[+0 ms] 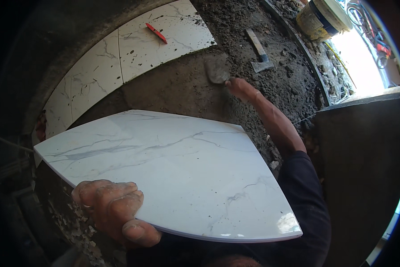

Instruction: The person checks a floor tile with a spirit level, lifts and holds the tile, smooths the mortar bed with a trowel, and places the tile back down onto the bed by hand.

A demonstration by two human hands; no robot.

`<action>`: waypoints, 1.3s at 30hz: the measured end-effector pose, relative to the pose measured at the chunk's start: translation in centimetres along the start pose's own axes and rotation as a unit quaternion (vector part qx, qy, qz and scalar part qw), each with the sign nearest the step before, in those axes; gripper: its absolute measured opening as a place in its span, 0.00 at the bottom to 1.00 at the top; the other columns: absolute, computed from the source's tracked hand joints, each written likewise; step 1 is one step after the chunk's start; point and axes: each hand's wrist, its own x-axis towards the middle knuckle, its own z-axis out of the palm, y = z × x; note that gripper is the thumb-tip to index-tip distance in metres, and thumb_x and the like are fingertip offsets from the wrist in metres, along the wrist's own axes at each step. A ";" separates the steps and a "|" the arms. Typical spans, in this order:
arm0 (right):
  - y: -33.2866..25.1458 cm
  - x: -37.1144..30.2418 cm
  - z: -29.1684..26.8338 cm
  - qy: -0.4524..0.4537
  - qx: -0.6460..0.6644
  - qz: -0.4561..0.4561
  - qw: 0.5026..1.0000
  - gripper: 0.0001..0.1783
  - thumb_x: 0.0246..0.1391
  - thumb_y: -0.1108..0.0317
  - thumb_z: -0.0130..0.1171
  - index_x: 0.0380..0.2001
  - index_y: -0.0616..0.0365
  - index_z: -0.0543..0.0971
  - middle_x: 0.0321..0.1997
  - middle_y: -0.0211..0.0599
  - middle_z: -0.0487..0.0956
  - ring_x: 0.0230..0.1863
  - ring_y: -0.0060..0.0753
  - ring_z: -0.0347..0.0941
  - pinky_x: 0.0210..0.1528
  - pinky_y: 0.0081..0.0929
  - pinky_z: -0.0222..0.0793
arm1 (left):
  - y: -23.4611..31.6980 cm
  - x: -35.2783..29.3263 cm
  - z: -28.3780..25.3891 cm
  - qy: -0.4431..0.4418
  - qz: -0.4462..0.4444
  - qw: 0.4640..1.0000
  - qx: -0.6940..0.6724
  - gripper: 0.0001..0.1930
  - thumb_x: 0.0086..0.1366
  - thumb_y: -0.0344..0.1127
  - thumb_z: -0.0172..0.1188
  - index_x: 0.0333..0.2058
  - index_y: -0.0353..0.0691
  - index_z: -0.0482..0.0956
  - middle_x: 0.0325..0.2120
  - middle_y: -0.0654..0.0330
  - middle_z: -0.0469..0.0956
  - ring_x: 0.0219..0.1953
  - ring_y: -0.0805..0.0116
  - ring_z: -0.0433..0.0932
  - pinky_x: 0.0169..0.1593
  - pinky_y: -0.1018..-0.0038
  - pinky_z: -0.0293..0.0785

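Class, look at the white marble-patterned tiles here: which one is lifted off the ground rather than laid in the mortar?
The large tile in the foreground, gripped at its near edge by the left hand. The other tiles lie flat on the floor beyond, one bearing a red marker.

Mortar bed (173, 91): laid marble tiles (119, 58), red pencil (156, 33), hammer (259, 52).

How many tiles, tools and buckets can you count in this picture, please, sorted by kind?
Marble-look tiles: 3, one held in the left hand, two laid on the floor
Trowels: 1, in the right hand
Hammers: 1
Red markers: 1
Buckets: 1
Total: 7
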 end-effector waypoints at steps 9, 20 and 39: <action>-0.4 -6.5 2.4 -0.068 -0.066 -0.120 0.988 0.23 0.65 0.53 0.41 0.40 0.65 0.73 0.35 0.62 0.78 0.40 0.64 0.76 0.44 0.52 0.70 | -0.6 0.4 -0.6 0.016 0.048 0.999 -0.002 0.23 0.67 0.49 0.30 0.18 0.46 0.65 0.12 0.65 0.63 0.19 0.70 0.63 0.35 0.70 0.63; 3.9 -8.6 -0.6 -0.007 -0.026 -0.009 1.000 0.22 0.64 0.54 0.42 0.42 0.67 0.73 0.37 0.64 0.78 0.44 0.66 0.74 0.47 0.53 0.68 | -0.3 0.6 -0.1 0.011 0.038 0.999 0.007 0.23 0.67 0.50 0.29 0.18 0.46 0.63 0.12 0.64 0.61 0.21 0.68 0.61 0.34 0.70 0.63; 1.9 -8.5 0.0 -0.107 -0.071 -0.062 0.990 0.22 0.64 0.54 0.42 0.49 0.61 0.72 0.40 0.61 0.79 0.46 0.62 0.75 0.49 0.51 0.69 | -2.1 0.7 0.4 0.065 0.202 0.977 0.021 0.18 0.72 0.45 0.28 0.45 0.47 0.67 0.18 0.67 0.63 0.19 0.72 0.63 0.31 0.68 0.61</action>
